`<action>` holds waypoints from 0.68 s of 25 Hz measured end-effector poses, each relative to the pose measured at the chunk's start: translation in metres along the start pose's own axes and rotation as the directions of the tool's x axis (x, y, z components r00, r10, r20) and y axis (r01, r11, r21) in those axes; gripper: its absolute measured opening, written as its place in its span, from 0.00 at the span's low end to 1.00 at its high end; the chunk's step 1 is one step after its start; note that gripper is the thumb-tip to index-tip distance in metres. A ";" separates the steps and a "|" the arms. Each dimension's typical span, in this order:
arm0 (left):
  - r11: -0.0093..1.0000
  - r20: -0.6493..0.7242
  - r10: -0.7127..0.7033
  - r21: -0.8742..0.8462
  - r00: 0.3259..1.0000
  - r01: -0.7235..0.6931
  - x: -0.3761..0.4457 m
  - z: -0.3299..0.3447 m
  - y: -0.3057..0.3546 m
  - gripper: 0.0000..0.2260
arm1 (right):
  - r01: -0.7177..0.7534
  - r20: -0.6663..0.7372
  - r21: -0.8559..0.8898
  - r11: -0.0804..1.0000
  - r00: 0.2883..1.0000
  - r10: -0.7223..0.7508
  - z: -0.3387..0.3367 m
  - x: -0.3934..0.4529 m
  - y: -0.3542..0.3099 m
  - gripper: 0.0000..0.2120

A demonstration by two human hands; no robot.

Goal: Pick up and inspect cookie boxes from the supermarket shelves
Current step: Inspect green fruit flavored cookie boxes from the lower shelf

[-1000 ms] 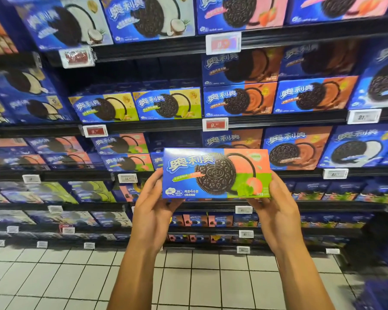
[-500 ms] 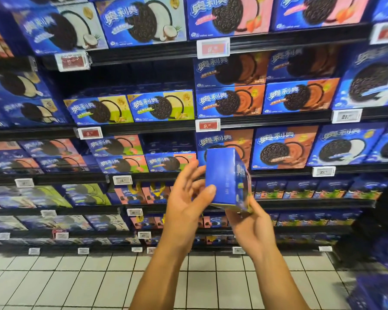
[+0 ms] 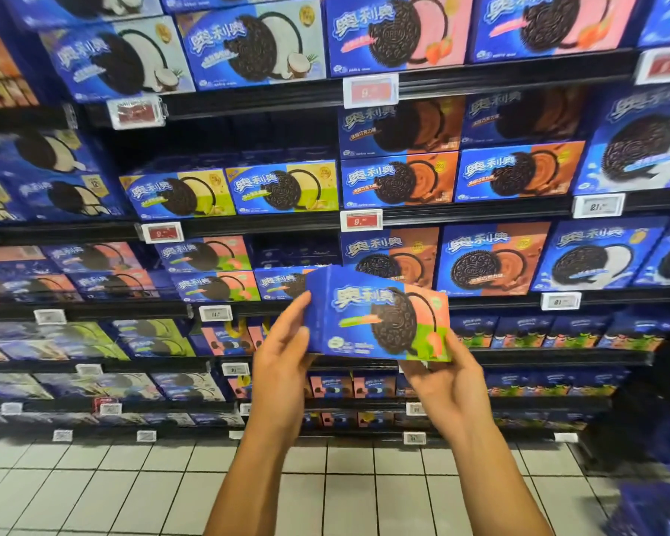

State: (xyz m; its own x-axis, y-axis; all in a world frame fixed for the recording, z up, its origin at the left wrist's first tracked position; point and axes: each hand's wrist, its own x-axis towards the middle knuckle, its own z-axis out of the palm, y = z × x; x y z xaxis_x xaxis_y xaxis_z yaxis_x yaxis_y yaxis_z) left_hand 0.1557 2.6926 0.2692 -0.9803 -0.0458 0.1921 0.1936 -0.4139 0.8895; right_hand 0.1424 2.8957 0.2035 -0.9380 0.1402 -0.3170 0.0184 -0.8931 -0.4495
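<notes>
Shelves (image 3: 480,210) of cookie boxes fill the view beyond both hands. Held box (image 3: 380,319) sits between them, front showing, slightly tilted. Left hand (image 3: 283,365) grips its left end; right hand (image 3: 447,377) cradles the lower right corner. Best to turn slowly and keep both ends supported.
</notes>
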 end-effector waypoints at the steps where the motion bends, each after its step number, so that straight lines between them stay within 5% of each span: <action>1: 0.999 -0.041 -0.024 -0.022 0.999 0.023 0.002 -0.006 -0.001 0.17 | 0.020 -0.002 -0.008 1.000 1.000 -0.020 0.001 0.001 -0.005 0.12; 9: 0.999 -0.122 -0.025 -0.042 0.992 0.020 0.011 -0.021 -0.006 0.18 | 0.237 0.193 -0.199 0.951 0.961 -0.199 0.017 -0.007 -0.027 0.16; 17: 0.991 -0.126 -0.066 -0.127 0.990 0.050 0.025 -0.023 -0.013 0.19 | 0.180 0.194 -0.181 0.967 0.970 -0.144 0.022 0.000 -0.031 0.17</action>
State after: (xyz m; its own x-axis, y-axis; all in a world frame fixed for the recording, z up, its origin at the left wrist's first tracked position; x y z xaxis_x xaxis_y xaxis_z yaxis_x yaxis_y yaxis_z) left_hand 0.1277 2.6763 0.2530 -0.9880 -0.1325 0.0788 0.1376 -0.5280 0.8380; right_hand 0.1345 2.9144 0.2361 -0.9800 0.1820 -0.0806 -0.0884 -0.7608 -0.6430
